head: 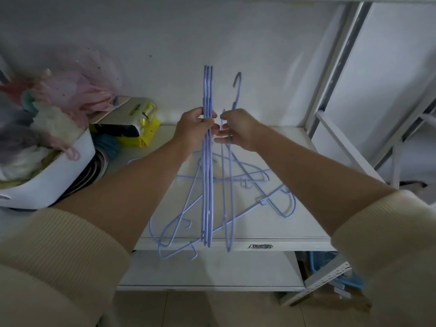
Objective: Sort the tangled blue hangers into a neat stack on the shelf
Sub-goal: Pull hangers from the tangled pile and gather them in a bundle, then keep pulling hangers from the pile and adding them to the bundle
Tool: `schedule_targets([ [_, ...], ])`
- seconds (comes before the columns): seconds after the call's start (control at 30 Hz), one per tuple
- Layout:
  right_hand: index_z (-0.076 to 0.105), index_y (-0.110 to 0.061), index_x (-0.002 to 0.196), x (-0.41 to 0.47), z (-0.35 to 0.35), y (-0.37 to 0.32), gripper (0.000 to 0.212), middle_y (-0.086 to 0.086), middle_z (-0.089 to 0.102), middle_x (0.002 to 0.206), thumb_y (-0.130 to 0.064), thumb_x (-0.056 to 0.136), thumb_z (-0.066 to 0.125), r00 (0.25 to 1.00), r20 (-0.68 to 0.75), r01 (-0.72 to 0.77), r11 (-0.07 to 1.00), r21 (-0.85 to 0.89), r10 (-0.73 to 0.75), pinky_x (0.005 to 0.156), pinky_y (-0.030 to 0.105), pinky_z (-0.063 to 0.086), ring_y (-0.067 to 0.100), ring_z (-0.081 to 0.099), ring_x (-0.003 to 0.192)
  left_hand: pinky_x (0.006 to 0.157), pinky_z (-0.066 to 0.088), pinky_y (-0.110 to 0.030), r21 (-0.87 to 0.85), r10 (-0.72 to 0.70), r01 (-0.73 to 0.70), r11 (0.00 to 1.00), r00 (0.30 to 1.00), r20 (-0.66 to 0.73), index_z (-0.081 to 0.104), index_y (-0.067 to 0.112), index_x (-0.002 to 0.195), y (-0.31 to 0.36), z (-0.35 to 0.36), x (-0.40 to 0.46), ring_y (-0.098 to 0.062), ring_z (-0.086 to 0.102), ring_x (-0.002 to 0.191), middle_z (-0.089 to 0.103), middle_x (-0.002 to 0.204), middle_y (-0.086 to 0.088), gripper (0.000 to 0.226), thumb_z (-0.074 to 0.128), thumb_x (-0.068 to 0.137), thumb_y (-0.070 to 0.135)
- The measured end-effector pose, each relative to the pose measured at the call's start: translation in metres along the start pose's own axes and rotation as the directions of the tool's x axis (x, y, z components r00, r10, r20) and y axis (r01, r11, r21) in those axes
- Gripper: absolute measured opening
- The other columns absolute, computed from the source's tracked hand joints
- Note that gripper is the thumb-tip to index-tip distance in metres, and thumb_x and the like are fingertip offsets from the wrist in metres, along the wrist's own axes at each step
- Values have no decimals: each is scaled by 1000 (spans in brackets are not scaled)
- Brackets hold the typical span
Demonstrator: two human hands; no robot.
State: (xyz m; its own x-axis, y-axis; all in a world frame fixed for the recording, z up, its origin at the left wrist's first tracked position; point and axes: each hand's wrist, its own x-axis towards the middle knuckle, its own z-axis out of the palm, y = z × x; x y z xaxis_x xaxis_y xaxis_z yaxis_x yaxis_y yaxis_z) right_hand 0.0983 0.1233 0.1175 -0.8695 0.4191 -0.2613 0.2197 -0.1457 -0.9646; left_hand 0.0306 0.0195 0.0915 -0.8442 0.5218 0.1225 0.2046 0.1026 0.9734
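My left hand (194, 128) grips a bundle of several blue hangers (208, 95), held edge-on and upright above the white shelf (295, 223). Close beside it, my right hand (238, 128) is shut on a single blue hanger (237, 90) whose hook points up; its body hangs down past the shelf's front edge. Below both hands, a loose tangle of blue hangers (264, 185) lies flat on the shelf, some reaching over the front edge at the lower left.
A white basket (59, 175) full of soft clothes stands at the left. Behind it lie a yellow bag (146, 128) and a teal item. A white metal frame (335, 95) rises at the right. A lower shelf (212, 270) sits underneath.
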Motion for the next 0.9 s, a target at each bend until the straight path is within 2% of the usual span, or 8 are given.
schedule_targets([
  [0.1,52,-8,79,-3,24,-2,27,10,49,71,0,92,30,996,85,-17,999,33,14,54,29,48,20,46,56,86,56,-49,54,-2,1,999,1000,9,65,5,107,2,-8,-5,-30,64,81,66,87,-19,26,58,83,11],
  [0.2,47,-6,79,-1,37,-5,25,11,45,69,1,92,26,997,67,-25,1000,4,25,54,30,42,23,45,57,84,57,-48,157,14,-21,987,999,49,67,7,99,3,-17,-10,-32,66,78,67,82,-20,37,58,70,26],
  [0.33,45,-5,84,-2,51,-8,25,9,44,69,2,89,21,987,142,-76,997,-13,77,59,32,43,24,47,60,86,56,-48,157,15,-21,987,999,39,65,19,82,3,-29,-18,-39,70,87,69,87,-28,7,66,75,18],
  [0.43,43,-7,70,0,66,-8,30,8,41,65,2,86,20,975,207,-76,996,-43,83,58,29,38,23,41,58,79,57,-41,155,23,-15,988,998,-50,63,25,70,-4,-45,-17,-8,69,63,68,69,-7,18,70,76,9],
  [0.53,53,-6,75,4,81,-5,31,7,44,60,3,85,25,980,195,-33,996,-78,48,46,21,44,20,42,51,63,59,-29,140,24,-8,990,994,-108,66,19,70,-5,-58,-18,-5,67,54,67,61,2,11,69,72,8],
  [0.63,59,-7,106,13,91,0,35,8,55,77,-5,81,35,979,204,5,984,-177,32,61,28,54,20,57,62,69,60,-33,89,15,0,996,986,-164,70,8,87,-8,-76,-22,-23,72,70,69,76,-16,13,67,77,2],
  [0.77,47,-12,100,23,94,10,16,9,48,100,-16,85,45,989,138,2,944,-329,46,75,36,49,23,53,85,79,59,-47,69,-22,38,997,976,-218,68,7,83,-20,-110,-29,-30,68,69,66,69,-13,6,65,83,2],
  [0.9,50,-13,102,36,100,31,14,10,48,99,-20,90,49,994,90,-22,919,-393,62,75,35,45,22,50,79,53,56,-22,90,-36,60,994,967,-253,67,-8,99,-29,-134,-40,-7,65,48,63,65,-10,16,62,87,1],
])
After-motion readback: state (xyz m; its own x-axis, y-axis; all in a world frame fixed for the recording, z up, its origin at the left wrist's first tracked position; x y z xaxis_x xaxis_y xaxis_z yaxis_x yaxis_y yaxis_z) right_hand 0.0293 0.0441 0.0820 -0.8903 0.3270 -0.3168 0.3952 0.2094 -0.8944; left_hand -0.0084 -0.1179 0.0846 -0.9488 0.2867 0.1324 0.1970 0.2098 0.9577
